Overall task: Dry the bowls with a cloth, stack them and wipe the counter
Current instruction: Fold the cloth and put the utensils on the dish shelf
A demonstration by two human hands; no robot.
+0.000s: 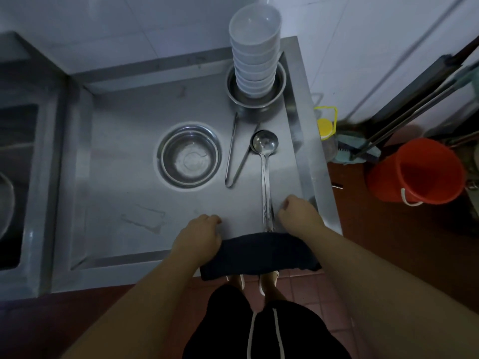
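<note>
- Counter (124, 156): brushed stainless steel, flat, with a raised rim; faint smears show near its front edge.
- Cloth (259, 252): dark, soft, matte; stretched into a band over the counter's front edge, with its lower edge hanging past the rim.
- Left hand (199, 234): fingers curled together, clamped on the left end of the cloth.
- Right hand (298, 213): fingers curled inward, at the right end of the cloth; the grip itself is hidden under the hand, so it cannot be told whether it is clamped on the cloth.
- Bowls (255, 50): white, smooth, glossy, round; stacked upright in a tall column at the counter's far right corner.
- Pot (255, 99): round, steel; holds the base of the bowl stack.
- Steel bowl (189, 156): shallow, shiny, stands alone at mid-counter; a pale film marks its bottom.
- Ladles (265, 161): polished steel, two nested, lying flat, handles toward the cloth.
- Tongs (233, 156): thin steel, lying just left of the ladles.
- Bucket (417, 172): orange plastic, on the floor to the right.
</note>
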